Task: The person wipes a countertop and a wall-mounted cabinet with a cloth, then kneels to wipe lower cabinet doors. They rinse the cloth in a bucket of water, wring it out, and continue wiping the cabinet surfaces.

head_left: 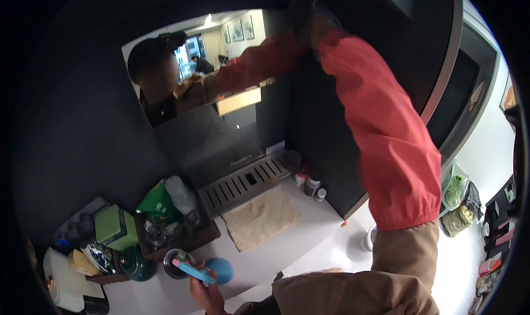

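Observation:
My left hand (pixel 208 292) is low in the head view, its fingers closed around what looks like a spray bottle (pixel 196 273) with a light-blue head and pink tip. A rounded blue part (pixel 220 270) shows just beside it. High up, my right hand (pixel 324 25) reaches to a dark glossy panel (pixel 285 104), under a red sleeve cover (pixel 389 137). Shadow hides its fingers and anything in them. Between the hands are a mirror-like panel (pixel 165 87), a slotted metal drip tray (pixel 248 178) and a beige cloth (pixel 263 217).
Left on the white counter (pixel 136 294) stand a dark box (pixel 178 242) of glassware, a green bag (pixel 159 203), a green tin (pixel 116 228), a dark green pot (pixel 138 263) and a white appliance (pixel 70 280). Small bottles (pixel 312 186) stand right of the tray. The panel reflects a distant person (pixel 203 65).

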`<state>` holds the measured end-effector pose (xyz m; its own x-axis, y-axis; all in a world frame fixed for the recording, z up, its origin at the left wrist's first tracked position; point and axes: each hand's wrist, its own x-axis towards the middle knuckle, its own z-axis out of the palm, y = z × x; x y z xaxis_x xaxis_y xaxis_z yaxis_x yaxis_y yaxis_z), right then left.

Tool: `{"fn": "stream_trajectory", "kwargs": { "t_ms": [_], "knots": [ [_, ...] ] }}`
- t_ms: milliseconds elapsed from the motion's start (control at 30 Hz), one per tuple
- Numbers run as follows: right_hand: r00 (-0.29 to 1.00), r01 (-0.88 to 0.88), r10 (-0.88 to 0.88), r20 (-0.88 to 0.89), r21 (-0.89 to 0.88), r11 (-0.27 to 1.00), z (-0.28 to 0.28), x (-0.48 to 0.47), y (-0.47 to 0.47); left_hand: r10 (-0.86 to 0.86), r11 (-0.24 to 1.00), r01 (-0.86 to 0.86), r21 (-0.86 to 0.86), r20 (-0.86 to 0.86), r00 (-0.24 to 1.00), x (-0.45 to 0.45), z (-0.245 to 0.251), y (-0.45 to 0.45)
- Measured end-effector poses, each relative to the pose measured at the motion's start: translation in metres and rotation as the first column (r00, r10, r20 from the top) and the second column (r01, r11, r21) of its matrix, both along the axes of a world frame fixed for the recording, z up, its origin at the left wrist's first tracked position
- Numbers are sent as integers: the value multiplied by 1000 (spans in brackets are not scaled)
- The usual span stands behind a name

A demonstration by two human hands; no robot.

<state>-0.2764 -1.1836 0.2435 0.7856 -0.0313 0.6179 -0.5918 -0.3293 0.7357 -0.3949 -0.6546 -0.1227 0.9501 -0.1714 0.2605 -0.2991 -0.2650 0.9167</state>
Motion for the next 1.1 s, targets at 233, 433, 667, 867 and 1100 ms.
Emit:
{"fn": "stream_trajectory", "kwargs": {
  "t_ms": [233,433,667,867,1100],
  "knots": [
    [968,139,-73,-239,271,952,-59,-24,32,35,984,-29,-176,33,999,4,7,-4],
    [899,29,100,-426,286,958,-156,-38,39,-27,987,33,-158,39,999,13,6,0],
    [967,-130,-45,-251,-637,760,-264,-13,-14,-44,993,50,-110,51,998,16,10,-9],
    [761,21,123,-637,214,977,-273,-26,17,-21,990,31,-141,67,998,14,12,-23],
    [724,12,173,-668,263,965,-251,-100,62,-59,983,72,-168,83,995,17,7,-23]
  ]
}}
